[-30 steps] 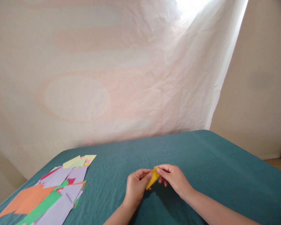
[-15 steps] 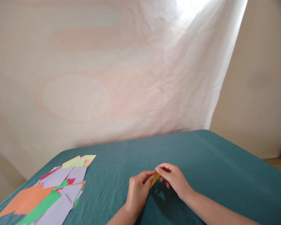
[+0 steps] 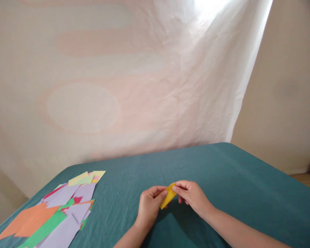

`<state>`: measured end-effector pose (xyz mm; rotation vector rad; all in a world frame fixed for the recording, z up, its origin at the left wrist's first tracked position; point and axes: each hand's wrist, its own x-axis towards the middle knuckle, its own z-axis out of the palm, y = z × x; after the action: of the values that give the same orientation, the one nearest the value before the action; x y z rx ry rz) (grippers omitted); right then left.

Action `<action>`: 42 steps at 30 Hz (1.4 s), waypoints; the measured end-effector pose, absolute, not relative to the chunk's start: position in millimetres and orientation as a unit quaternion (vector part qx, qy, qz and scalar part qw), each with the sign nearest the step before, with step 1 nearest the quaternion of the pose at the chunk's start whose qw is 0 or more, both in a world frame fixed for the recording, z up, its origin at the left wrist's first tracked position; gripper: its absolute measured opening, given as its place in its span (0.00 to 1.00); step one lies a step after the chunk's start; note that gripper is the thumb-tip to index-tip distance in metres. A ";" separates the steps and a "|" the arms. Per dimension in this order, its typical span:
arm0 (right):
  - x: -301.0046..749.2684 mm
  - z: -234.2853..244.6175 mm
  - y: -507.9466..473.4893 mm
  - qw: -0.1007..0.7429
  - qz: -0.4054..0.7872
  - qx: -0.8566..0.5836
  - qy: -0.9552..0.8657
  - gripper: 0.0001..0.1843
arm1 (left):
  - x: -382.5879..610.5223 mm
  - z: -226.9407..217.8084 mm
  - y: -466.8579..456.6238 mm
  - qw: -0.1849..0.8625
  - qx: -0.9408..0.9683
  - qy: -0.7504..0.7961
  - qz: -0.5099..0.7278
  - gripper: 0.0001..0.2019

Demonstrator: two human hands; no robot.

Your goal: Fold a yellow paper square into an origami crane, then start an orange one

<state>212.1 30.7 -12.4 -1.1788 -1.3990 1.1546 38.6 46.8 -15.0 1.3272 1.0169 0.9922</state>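
Note:
A small folded yellow paper piece (image 3: 167,196) is held just above the teal tablecloth (image 3: 235,179), near the table's middle. My left hand (image 3: 150,206) pinches its lower left side between thumb and fingers. My right hand (image 3: 192,197) pinches its upper right end, fingers curled. Both forearms reach in from the bottom edge. Most of the paper's back is hidden by my fingers.
A loose pile of coloured paper sheets (image 3: 57,213), lilac, orange, green, red and pale yellow, lies at the table's left front. A white crumpled sheet (image 3: 119,86) hangs behind the table. The table's far edge runs along it; a beige wall stands at the right.
The yellow paper was turned almost edge-on between my fingers half a second ago; now its flat face shows again. Both hands stay in the same spot.

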 end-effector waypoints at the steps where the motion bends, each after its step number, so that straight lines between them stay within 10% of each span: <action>1: 211.9 -11.9 30.4 0.463 0.473 -0.486 -0.570 0.19 | 38.9 -13.6 46.7 0.565 0.562 0.432 0.422 0.15; 42: 219.5 -19.0 34.4 0.445 0.349 -0.513 -0.645 0.11 | 19.4 -9.4 51.4 0.394 0.775 0.448 0.208 0.20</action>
<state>219.5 34.4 -19.0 -1.2722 -1.5986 0.8658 19.4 51.4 -9.4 1.9664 1.1354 0.5273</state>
